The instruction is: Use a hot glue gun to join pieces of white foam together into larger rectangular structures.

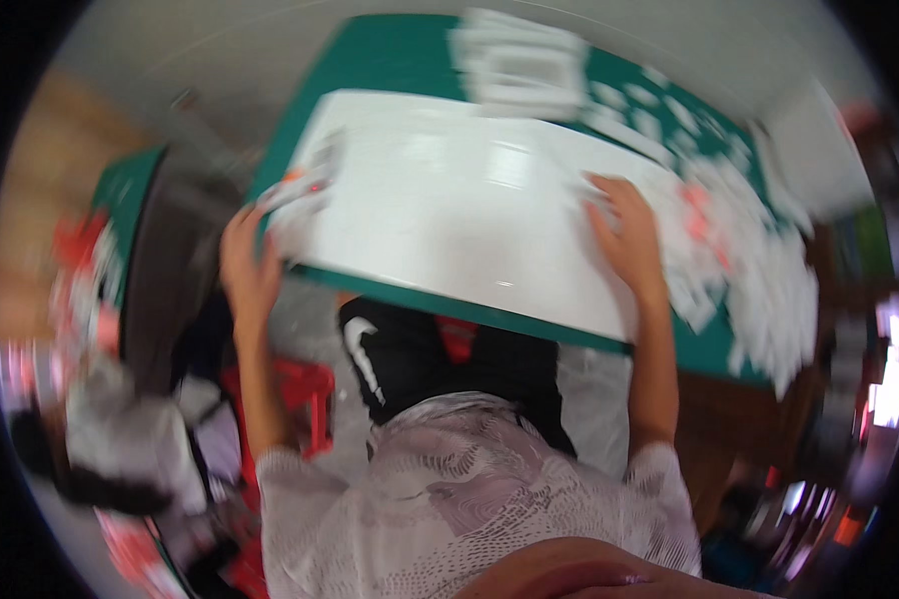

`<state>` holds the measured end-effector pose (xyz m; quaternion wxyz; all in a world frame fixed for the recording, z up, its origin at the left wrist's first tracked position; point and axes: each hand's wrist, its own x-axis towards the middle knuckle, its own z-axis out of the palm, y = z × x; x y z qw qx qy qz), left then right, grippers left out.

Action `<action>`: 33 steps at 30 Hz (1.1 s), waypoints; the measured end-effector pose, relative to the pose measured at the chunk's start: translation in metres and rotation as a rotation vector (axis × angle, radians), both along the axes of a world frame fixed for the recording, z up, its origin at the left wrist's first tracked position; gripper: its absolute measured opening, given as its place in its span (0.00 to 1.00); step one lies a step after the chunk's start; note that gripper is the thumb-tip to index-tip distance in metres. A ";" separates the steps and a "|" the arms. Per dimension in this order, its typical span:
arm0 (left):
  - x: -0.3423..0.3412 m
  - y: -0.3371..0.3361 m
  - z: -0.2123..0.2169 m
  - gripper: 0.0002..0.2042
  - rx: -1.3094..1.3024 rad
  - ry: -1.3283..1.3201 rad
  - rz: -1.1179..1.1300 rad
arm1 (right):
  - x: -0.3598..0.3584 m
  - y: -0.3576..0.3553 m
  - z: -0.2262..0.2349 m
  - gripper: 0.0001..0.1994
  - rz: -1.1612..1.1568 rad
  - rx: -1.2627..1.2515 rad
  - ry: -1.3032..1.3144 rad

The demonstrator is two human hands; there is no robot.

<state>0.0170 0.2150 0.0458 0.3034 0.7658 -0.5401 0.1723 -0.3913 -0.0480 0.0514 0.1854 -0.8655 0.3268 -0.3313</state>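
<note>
A large glossy white board point(420, 190) lies on the green tabletop in front of me. At its left edge is my left hand point(250, 265), blurred by motion, its thumb apart from the other fingers. Close to those fingertips is a small white and orange object point(295, 178), too smeared to name; whether I grip it cannot be made out. Over the board's right part reaches my right hand point(626, 235), fingers bent and spread apart. A faint pale blur shows near its fingertips.
A stack of white frame-like pieces point(524, 65) stands at the table's far side. Many white strips point(759, 270) are heaped at the right, with pink pieces point(704, 225) among them. A red stool point(310, 394) stands at lower left, below another green table point(125, 200).
</note>
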 end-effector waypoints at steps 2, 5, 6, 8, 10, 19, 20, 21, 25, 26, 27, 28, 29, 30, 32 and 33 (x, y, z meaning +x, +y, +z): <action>-0.030 0.009 -0.009 0.11 -0.122 0.068 -0.010 | -0.007 0.010 0.015 0.16 0.012 -0.043 -0.037; -0.068 -0.002 -0.036 0.07 -0.188 0.109 -0.124 | -0.033 0.033 0.034 0.15 -0.156 -0.114 0.000; -0.082 -0.008 -0.045 0.07 -0.182 0.154 -0.142 | -0.043 0.041 0.037 0.15 -0.169 -0.133 0.001; -0.105 -0.029 -0.061 0.07 -0.145 0.274 -0.248 | -0.069 0.055 0.034 0.15 -0.263 -0.131 0.012; -0.128 -0.050 -0.063 0.07 -0.087 0.264 -0.354 | -0.096 0.070 0.024 0.15 -0.376 -0.134 0.011; -0.139 -0.060 -0.059 0.08 -0.019 0.171 -0.462 | -0.168 0.122 -0.013 0.16 -0.711 -0.129 0.016; -0.138 -0.059 -0.061 0.08 -0.025 0.157 -0.468 | -0.174 0.124 -0.015 0.16 -0.724 -0.137 0.013; -0.136 -0.059 -0.062 0.08 -0.030 0.142 -0.474 | -0.179 0.126 -0.017 0.17 -0.773 -0.152 0.026; -0.134 -0.057 -0.064 0.08 -0.047 0.154 -0.476 | -0.188 0.133 -0.022 0.18 -0.829 -0.132 0.056; -0.135 -0.057 -0.064 0.08 -0.055 0.157 -0.473 | -0.188 0.136 -0.022 0.19 -0.826 -0.115 0.068; -0.136 -0.057 -0.063 0.08 -0.062 0.160 -0.469 | -0.188 0.140 -0.022 0.19 -0.830 -0.115 0.072; -0.137 -0.057 -0.061 0.08 -0.062 0.162 -0.468 | -0.186 0.142 -0.021 0.19 -0.828 -0.101 0.073; -0.138 -0.058 -0.060 0.08 -0.059 0.158 -0.469 | -0.185 0.144 -0.021 0.20 -0.825 -0.086 0.075; -0.138 -0.057 -0.059 0.08 -0.056 0.155 -0.469 | -0.184 0.146 -0.022 0.20 -0.822 -0.086 0.077; -0.138 -0.058 -0.060 0.08 -0.058 0.157 -0.478 | -0.184 0.146 -0.023 0.21 -0.819 -0.038 0.061; -0.137 -0.058 -0.060 0.08 -0.059 0.157 -0.487 | -0.184 0.146 -0.023 0.21 -0.816 -0.039 0.062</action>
